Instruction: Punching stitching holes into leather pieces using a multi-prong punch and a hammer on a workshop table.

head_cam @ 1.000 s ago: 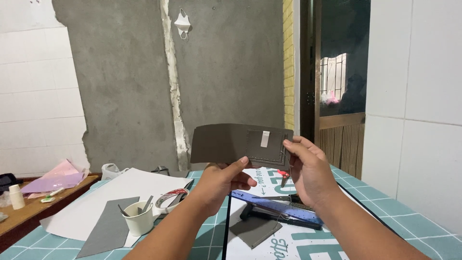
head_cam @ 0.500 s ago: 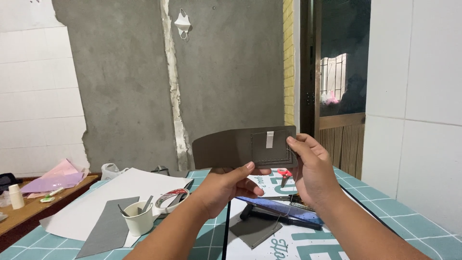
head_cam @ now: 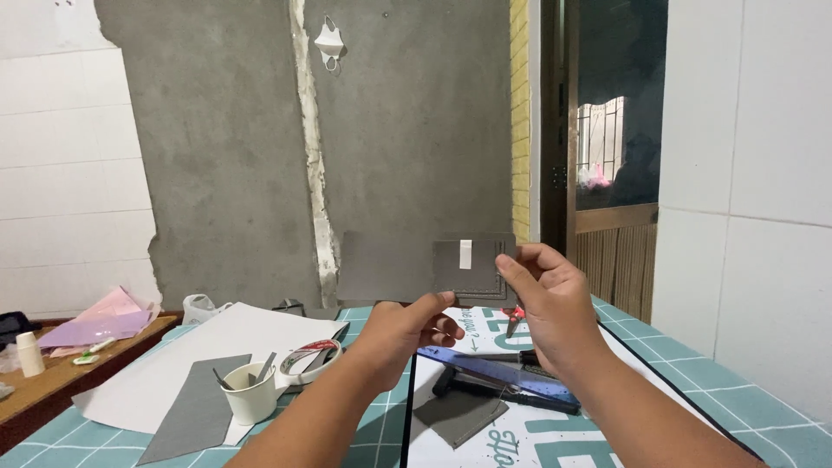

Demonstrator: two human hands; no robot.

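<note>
Both hands grip a grey sheet [head_cam: 390, 267] held up over the desk [head_cam: 745, 399]: left hand [head_cam: 400, 329] at bottom edge, right hand [head_cam: 548, 299] at right side w/ small patch [head_cam: 468, 267].

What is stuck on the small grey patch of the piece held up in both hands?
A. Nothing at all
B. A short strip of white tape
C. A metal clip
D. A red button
B. A short white tape strip sits upright on the stitched patch of the grey piece, which the left hand and right hand hold up.
</note>
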